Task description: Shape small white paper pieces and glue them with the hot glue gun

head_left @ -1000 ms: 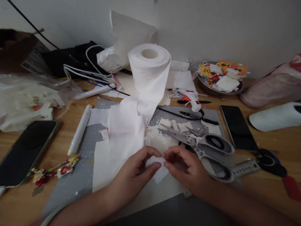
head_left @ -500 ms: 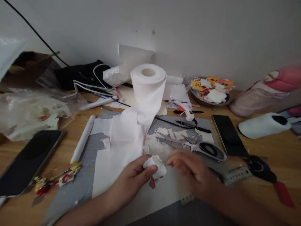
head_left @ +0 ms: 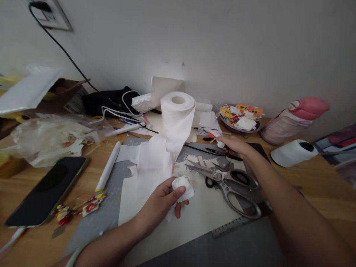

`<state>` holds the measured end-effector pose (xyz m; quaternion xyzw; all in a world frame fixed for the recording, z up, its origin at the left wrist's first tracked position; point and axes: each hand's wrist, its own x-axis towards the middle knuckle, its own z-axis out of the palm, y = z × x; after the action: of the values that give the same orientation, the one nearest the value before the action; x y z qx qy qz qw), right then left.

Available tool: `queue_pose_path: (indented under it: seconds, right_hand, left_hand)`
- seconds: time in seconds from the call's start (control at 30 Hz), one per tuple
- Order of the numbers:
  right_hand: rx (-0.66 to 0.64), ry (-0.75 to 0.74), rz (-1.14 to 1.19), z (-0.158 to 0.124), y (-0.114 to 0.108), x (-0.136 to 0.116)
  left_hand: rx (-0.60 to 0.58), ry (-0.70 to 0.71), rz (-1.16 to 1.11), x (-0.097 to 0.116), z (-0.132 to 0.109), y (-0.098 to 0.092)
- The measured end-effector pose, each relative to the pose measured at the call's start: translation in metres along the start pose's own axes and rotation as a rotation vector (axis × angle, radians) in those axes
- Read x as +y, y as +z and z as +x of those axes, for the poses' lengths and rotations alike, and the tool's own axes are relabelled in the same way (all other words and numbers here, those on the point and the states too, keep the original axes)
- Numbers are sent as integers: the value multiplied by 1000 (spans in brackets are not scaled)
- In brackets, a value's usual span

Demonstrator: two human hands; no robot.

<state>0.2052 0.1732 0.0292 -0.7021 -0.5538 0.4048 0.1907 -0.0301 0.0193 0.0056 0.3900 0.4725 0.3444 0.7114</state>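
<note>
In the head view, my left hand (head_left: 164, 196) pinches a small folded wad of white tissue (head_left: 183, 186) above a cream sheet of paper (head_left: 200, 215). My right hand (head_left: 236, 147) reaches forward, its fingers closed about the white handle of a small hot glue gun (head_left: 220, 144) with an orange part and a red light. Part of the glue gun is hidden by the fingers. A tissue roll (head_left: 178, 111) stands upright, its loose end trailing towards my left hand. Below my right forearm lie large grey scissors (head_left: 230, 191).
A steel ruler (head_left: 229, 227) lies near the sheet's front edge. Paper scraps (head_left: 204, 161) surround the scissor blades. On the left are a phone (head_left: 47, 193) and a white tube (head_left: 108, 167); on the right, a thread cone (head_left: 293, 152), a pink bottle (head_left: 294, 118) and a bowl (head_left: 239, 129).
My right hand has moved from beside the tissue wad forward to the glue gun and closed about it. My left hand keeps its pinch. The view has tilted up somewhat.
</note>
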Motion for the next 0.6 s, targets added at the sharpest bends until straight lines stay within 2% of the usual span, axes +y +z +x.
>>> queue_pose_path:
  seconds: [0.1,0.3,0.4,0.5,0.6]
  right_hand:
    - [17,-51,177,-11,5,-1]
    - [201,-233,502,-40,13,2]
    - [207,-360,598,-51,16,10]
    - [182,-489,556,-61,19,24]
    - [197,-487,397,-70,24,38]
  left_hand:
    - [-2,9,3,1,-1,0]
    - [23,11,121,-3,-1,-4]
    - [26,46,122,-4,1,-5]
    - [68,61,107,-4,2,-6]
    - [133,74,133,-3,4,-7]
